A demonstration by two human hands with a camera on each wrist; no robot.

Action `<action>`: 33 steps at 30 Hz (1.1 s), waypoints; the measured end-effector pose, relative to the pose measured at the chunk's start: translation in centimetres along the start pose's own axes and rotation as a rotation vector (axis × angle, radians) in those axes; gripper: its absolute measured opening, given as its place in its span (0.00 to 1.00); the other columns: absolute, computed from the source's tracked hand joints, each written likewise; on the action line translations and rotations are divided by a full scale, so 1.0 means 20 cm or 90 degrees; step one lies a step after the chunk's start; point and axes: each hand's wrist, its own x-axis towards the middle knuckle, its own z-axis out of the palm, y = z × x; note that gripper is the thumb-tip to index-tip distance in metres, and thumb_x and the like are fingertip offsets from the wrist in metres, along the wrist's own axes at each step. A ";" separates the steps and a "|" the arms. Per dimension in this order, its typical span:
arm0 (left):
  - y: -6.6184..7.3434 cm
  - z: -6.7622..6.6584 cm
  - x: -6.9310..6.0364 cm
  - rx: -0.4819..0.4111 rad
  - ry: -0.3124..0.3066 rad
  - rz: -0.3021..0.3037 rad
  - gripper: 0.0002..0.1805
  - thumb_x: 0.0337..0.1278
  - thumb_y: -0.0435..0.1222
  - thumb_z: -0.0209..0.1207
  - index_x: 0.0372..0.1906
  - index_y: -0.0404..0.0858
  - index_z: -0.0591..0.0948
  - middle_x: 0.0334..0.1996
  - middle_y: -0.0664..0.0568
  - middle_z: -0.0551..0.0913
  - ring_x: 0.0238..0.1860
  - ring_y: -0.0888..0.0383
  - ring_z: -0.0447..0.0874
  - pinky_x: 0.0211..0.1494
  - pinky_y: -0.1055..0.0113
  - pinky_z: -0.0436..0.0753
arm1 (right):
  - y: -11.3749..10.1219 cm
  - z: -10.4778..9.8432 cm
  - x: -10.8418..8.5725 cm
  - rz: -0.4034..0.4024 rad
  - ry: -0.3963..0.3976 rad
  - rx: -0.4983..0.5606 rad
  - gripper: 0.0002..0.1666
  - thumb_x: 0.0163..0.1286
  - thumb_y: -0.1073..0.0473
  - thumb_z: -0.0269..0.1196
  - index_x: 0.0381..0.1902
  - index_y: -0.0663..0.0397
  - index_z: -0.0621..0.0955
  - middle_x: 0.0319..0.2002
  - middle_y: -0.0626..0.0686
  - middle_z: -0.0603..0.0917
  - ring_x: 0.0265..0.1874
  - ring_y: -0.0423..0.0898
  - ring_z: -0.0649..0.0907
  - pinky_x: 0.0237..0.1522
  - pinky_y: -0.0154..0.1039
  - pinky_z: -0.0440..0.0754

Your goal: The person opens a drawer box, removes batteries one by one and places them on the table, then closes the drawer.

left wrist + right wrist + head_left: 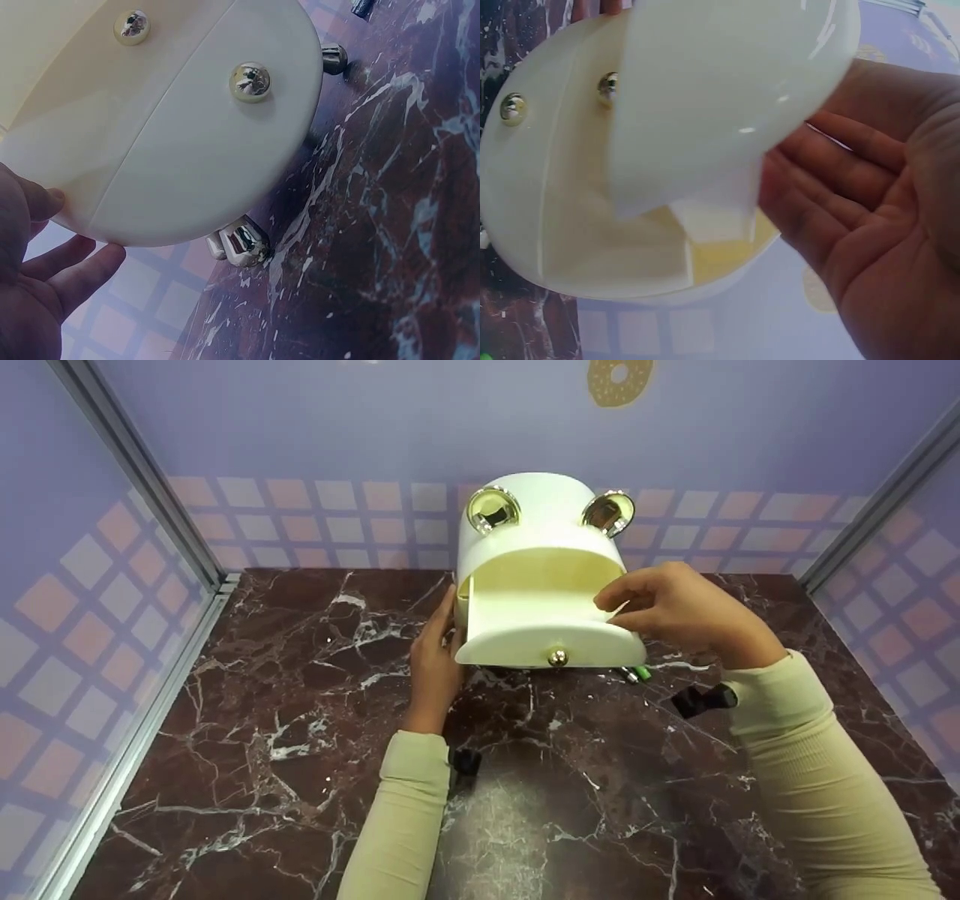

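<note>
A white storage box [534, 499] with round gold ears stands on the marble-look surface. Its upper drawer [551, 643] is pulled out toward me and looks empty inside. My right hand [679, 607] holds the right end of that drawer, fingers curled behind its front panel [735, 97]. At the box's left side, my left hand [435, 664] grips the edge, its thumb on the front face and its fingers round the side. A lower front [202, 142] with a gold knob [250, 82] sits flush below, above shiny metallic feet [244, 244].
Beneath the right part of the drawer lie a green-ended item [643, 672] and a thin silver-tipped one [628, 675], mostly hidden. A tiled-pattern wall [337, 521] rises behind the box. Metal-framed panels [112, 607] flank the surface.
</note>
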 end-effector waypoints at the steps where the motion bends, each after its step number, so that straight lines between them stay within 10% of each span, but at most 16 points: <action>1: 0.00 0.00 0.00 0.002 0.001 -0.001 0.33 0.64 0.28 0.56 0.72 0.52 0.66 0.63 0.50 0.77 0.56 0.54 0.82 0.52 0.66 0.84 | -0.01 -0.01 0.01 0.012 -0.017 -0.007 0.13 0.61 0.54 0.70 0.44 0.43 0.86 0.41 0.47 0.89 0.37 0.40 0.86 0.38 0.31 0.85; 12: 0.01 0.00 0.00 -0.002 0.003 0.018 0.33 0.64 0.26 0.56 0.72 0.50 0.66 0.63 0.49 0.78 0.56 0.53 0.82 0.55 0.67 0.83 | -0.07 -0.07 0.11 -0.001 -0.185 -0.033 0.10 0.60 0.59 0.69 0.41 0.46 0.87 0.39 0.47 0.89 0.41 0.40 0.87 0.45 0.32 0.84; 33: 0.01 0.01 0.00 0.042 0.014 0.025 0.34 0.62 0.25 0.56 0.71 0.49 0.68 0.67 0.53 0.73 0.47 0.53 0.82 0.44 0.63 0.84 | -0.09 -0.03 0.21 -0.056 -0.298 -0.133 0.12 0.55 0.67 0.66 0.36 0.48 0.86 0.33 0.47 0.88 0.32 0.40 0.82 0.40 0.36 0.83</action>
